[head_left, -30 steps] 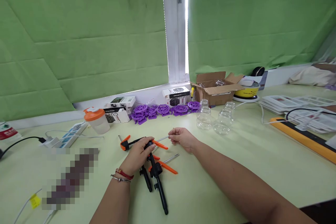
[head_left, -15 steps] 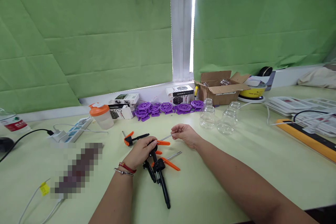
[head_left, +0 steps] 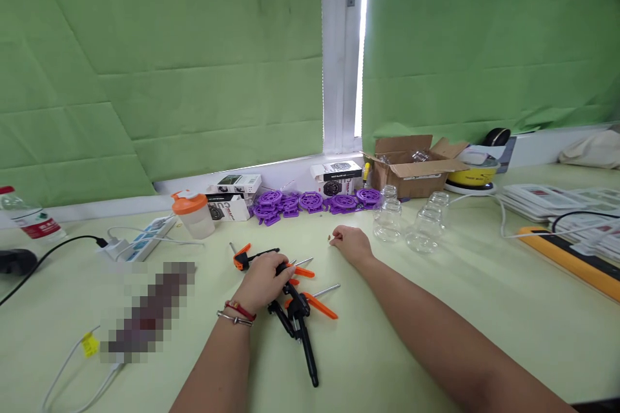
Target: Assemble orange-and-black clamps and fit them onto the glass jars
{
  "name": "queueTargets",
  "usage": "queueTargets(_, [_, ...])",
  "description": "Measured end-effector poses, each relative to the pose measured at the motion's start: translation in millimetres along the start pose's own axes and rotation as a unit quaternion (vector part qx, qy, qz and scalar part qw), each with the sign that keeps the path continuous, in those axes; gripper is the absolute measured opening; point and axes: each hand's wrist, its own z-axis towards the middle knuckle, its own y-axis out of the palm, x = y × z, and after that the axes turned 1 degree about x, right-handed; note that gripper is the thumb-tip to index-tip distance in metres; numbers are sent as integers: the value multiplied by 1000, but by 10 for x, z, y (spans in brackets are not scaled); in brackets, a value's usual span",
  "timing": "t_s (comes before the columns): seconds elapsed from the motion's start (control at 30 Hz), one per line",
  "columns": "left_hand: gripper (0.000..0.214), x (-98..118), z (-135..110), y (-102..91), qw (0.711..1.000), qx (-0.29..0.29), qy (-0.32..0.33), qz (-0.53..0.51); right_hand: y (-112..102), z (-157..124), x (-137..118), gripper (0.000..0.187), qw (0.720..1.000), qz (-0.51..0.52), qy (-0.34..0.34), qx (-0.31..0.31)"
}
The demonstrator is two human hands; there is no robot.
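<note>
My left hand (head_left: 267, 277) is closed around a black tool with an orange lever (head_left: 304, 271) and a thin metal rod. Beneath and in front of it lies another black tool with an orange lever (head_left: 300, 310), its long black handle pointing toward me. A smaller tool of the same colours (head_left: 242, 261) rests just beyond my left hand. My right hand (head_left: 352, 245) is held in a pinch to the right of the rod tips, apart from them. A tiny brownish piece (head_left: 329, 238) shows at its fingertips, too small to name.
Purple round plastic parts (head_left: 310, 202) lie along the back, between small white boxes (head_left: 336, 171). Clear glass-like vessels (head_left: 387, 219) stand right of my right hand, before an open cardboard box (head_left: 409, 174). An orange-lidded cup (head_left: 194, 214) and a power strip (head_left: 154, 239) are at left.
My right hand has come away from the metal rod it was touching, and a tiny brownish piece now shows at its fingertips. My left hand keeps its grip on the tool. The view shifted slightly.
</note>
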Motion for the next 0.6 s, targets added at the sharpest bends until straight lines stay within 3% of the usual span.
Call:
queueTargets(0.1, [38,-33,24,-7,999,47,-6,26,48,37,-27,6,1000,-21,-10,-3])
queueTargets(0.17, [41,-95,39,-37,992,107,-34,59,66,63,-15,7,1000,-21,-14,-9])
queueTargets(0.27, [43,-247,41,-98,950,212,-166,156,74,83,34,10,1000,-5,-17,-18])
queueTargets(0.33, [51,-356,29,-121,913,246,-264,191,73,83,70,14,1000,10,-17,-21])
queueTargets(0.47, [65,-513,24,-86,904,144,-378,138,80,70,117,17,999,26,-20,-18])
queueTargets(0.6, [50,-603,50,-19,921,93,-364,101,82,54,128,19,999,21,-28,-12])
